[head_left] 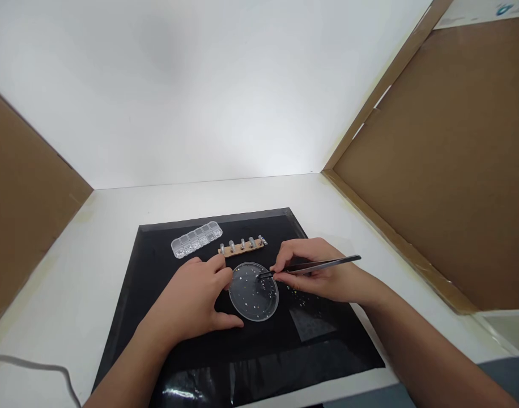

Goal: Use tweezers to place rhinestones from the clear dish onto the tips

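Observation:
My right hand [314, 269] is closed around dark tweezers [323, 264], whose tips reach over a round clear dish [253, 311] scattered with tiny shiny bits. Whether a bit sits between the tips is too small to tell. At the dish's left side, my left hand [195, 297] has its thumb stretched out along the near rim and its fingers bent by the left rim. Just beyond the dish lies a narrow tan strip [238, 252] carrying several shiny, nail-tip-like pieces. My left fingers come close to the strip's left end; contact cannot be made out.
A clear compartment case [196, 239] with glittery contents lies behind my left hand on the black mat [157, 283]. More tiny bits [302, 297] and a clear sheet [313, 324] lie right of the dish. Cardboard walls [446, 158] flank the table; a grey cable [34, 364] runs at left.

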Available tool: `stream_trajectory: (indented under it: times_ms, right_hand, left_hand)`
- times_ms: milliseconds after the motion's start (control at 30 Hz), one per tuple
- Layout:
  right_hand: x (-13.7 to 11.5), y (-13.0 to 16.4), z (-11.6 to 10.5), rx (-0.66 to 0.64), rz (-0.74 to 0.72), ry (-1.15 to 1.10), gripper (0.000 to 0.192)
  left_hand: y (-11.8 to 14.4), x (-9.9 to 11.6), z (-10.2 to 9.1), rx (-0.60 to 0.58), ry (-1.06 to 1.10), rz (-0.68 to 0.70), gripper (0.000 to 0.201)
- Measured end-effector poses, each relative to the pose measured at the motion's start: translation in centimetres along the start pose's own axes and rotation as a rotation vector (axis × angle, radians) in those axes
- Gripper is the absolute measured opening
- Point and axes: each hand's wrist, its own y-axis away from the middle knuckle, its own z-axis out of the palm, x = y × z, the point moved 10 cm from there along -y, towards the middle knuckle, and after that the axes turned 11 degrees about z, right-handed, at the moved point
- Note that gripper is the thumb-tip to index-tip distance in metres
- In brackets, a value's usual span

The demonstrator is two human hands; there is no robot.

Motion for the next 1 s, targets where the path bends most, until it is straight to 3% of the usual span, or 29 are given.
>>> stream_trajectory:
  times_ms: [300,1000]
  right_hand:
    - [-1.1,0.1,0.7,-0.027,-0.095,0.083,0.007]
    - [0.3,-0.5,1.7,-0.084,-0.043,0.012,0.012]
  left_hand:
    - [0.1,-0.1,0.0,-0.006,-0.011,-0.001,0.047]
    - [0.2,-0.3,0.3,-0.022,-0.032,-0.010,0.051]
